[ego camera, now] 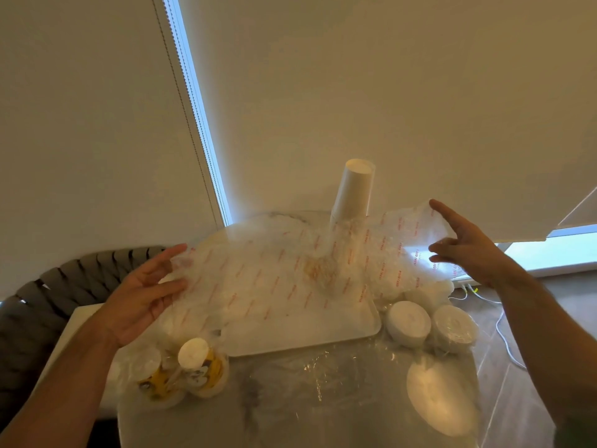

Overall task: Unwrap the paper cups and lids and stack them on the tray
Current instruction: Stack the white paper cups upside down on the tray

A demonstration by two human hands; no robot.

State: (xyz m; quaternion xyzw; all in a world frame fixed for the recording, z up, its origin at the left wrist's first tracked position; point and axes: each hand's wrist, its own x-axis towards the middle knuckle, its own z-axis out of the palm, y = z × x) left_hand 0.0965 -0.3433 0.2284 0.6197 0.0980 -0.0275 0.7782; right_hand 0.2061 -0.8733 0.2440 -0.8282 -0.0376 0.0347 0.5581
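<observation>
Left hand (142, 299): palm turned inward, fingers nearly straight and spread, fingertips touching the left edge of the plastic wrapper (284, 273); nothing is pinched.
Right hand (468, 247): raised at the wrapper's right end; index finger straight, thumb and the other fingers curled onto the film, apparently pinching it, though the clear plastic blurs the contact.
Plastic wrapper: clear sheet with red printed lettering, stretched between both hands and draped over the tray.
Tray (307, 334): pale, rectangular, rounded corners, lying on the table under the wrapper.
Paper cup stack (353, 192): white cups, upside down and leaning slightly, standing at the tray's far edge with its base inside the wrapper.
Wrapped lids (408, 321): two white rounds in film, side by side just right of the tray.
Printed cups (181, 370): yellow-patterned, in clear wrap, near the tray's front-left corner.
Table (290, 399): round, covered with glossy film.
Chair (42, 295): dark woven back, at left.
Roller blinds (355, 92): drawn down behind the table.
</observation>
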